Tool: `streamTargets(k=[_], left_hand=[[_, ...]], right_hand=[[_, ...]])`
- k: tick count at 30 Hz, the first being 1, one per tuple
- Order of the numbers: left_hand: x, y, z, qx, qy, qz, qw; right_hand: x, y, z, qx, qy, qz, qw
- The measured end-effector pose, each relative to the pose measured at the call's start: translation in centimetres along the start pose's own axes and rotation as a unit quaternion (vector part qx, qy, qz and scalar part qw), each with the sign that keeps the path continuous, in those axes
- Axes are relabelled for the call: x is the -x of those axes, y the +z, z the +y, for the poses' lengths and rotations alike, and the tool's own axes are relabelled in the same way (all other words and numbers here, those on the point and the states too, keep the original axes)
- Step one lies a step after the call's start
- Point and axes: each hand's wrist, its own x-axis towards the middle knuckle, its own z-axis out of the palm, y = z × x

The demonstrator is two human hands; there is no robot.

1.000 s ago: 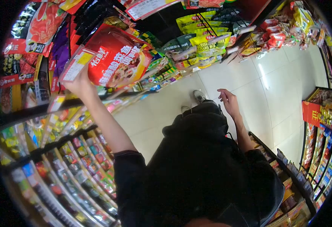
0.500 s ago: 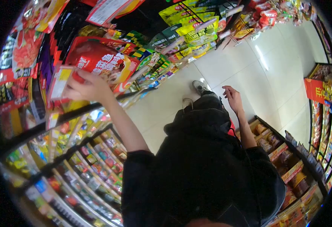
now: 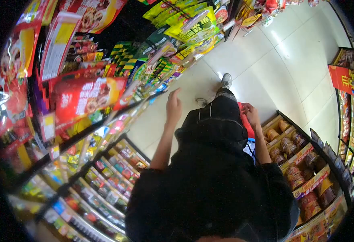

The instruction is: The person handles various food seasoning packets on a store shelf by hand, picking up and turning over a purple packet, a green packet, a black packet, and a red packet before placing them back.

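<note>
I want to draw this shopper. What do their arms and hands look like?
Both arms are bare from about the elbow down, with black sleeves above: the left sleeve and the right sleeve. The left hand and right hand are bare too: no gloves, and no watch or bracelet shows.

— Is anything reading clearly on that red packet (image 3: 84,97) hanging at the shelf?
— White Chinese characters are running across it, but they are blurring too much to read.
— And the red sign (image 3: 340,78) on the far rack?
— Yellow characters are showing on it, cut off at the edge; I am not making them out. The price tags (image 3: 48,126) on the shelf rail are blurring too, so no numbers are coming through.
</note>
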Motion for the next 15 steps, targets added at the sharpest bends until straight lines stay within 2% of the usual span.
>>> streamTargets(k=[3, 7, 9, 11, 14, 15], left_hand=[[-8.4, 3.6, -4.0, -0.079, 0.078, -0.010, 0.994], [-17.8, 5.1, -6.4, -0.181, 0.084, -0.023, 0.980], [-19.8, 5.8, -6.7, -0.201, 0.082, -0.027, 0.976], [-21.1, 6.2, -7.4, -0.218, 0.074, -0.041, 0.972], [-23.1, 7.3, -12.4, -0.231, 0.101, -0.031, 0.967], [-23.6, 7.8, -13.4, -0.235, 0.103, -0.033, 0.966]], right_hand=[[-1.4, -0.3, 1.2, -0.018, 0.015, -0.005, 1.000], [-1.1, -0.3, 5.4, -0.086, 0.054, 0.014, 0.995], [1.1, -0.8, 5.9, -0.156, 0.071, 0.039, 0.984], [3.9, 0.0, 8.5, -0.143, 0.097, 0.087, 0.981], [8.2, 3.0, 15.9, -0.122, 0.122, 0.117, 0.978], [9.9, 3.1, 15.2, -0.151, 0.211, 0.093, 0.961]])
